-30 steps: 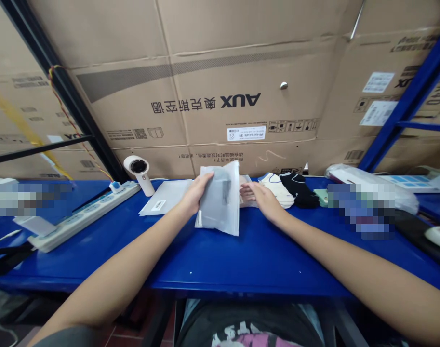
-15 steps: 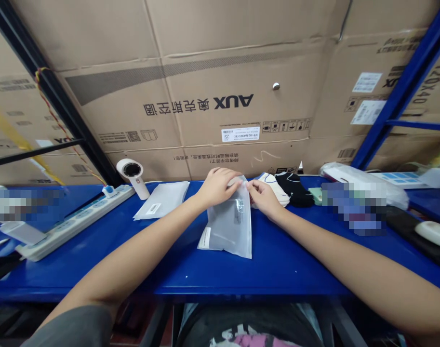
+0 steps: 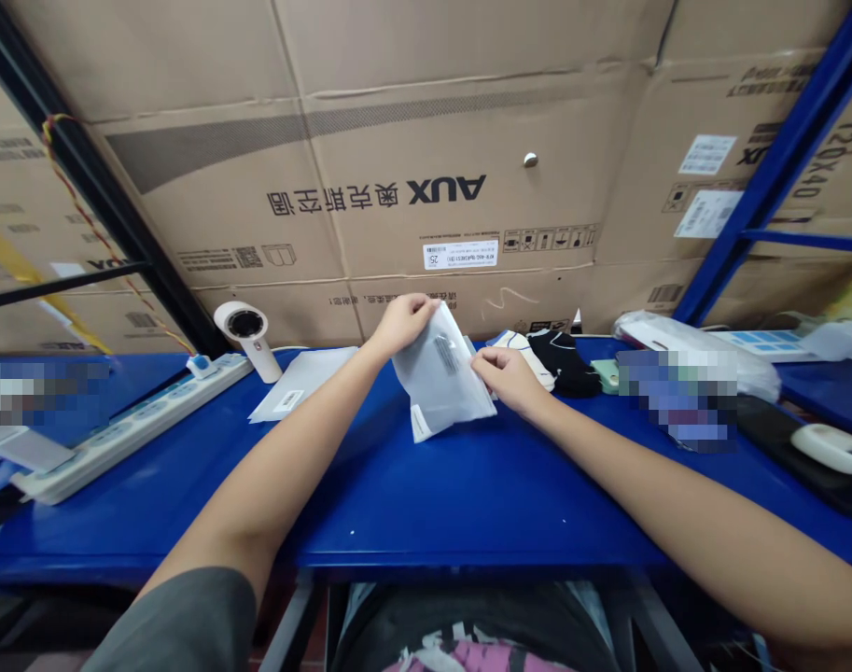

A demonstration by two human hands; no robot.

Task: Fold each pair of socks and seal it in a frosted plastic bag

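Observation:
A frosted plastic bag [image 3: 443,378] with a small white label at its lower left corner hangs tilted above the blue table. My left hand [image 3: 406,322] pinches its top edge. On the bag's right edge, my right hand [image 3: 508,376] has its fingers closed. Behind my right hand lie white socks [image 3: 534,355] and black socks [image 3: 566,362]. To the left, partly behind my left forearm, another frosted bag [image 3: 303,378] with a barcode label lies flat on the table.
The blue table [image 3: 426,523] holds a white handheld device [image 3: 247,331] and a long power strip [image 3: 146,425] at the left. Rightward are a green item [image 3: 606,375], a plastic-wrapped object [image 3: 698,350] and a white mouse [image 3: 835,448]. Cardboard [image 3: 398,140] stands behind.
The bag has been lifted and tilted, its lower edge now higher. My left hand has moved up and slightly left; my right hand now grips lower along the bag's side.

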